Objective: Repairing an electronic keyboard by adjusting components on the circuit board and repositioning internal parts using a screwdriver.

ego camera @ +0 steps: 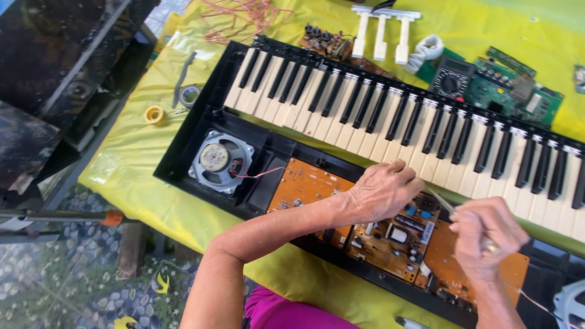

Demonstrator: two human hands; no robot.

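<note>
Yellow-covered table [140, 152]: opened keyboard [390, 122]; left hand [384, 192] curled on circuit board [390, 234]; right hand [487, 234], at three o'clock, pinching thin tool [442, 201], best steadied.

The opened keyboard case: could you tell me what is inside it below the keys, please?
Inside the keyboard case sit a round speaker with a thin red wire and orange circuit boards. The left hand and right hand, which holds a thin tool, cover parts of the boards.

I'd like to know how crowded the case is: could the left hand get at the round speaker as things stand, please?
Probably yes. The speaker lies uncovered in the open case, with only a thin red wire leading off it. The left hand rests on the orange circuit board nearby, with nothing between them.
</note>
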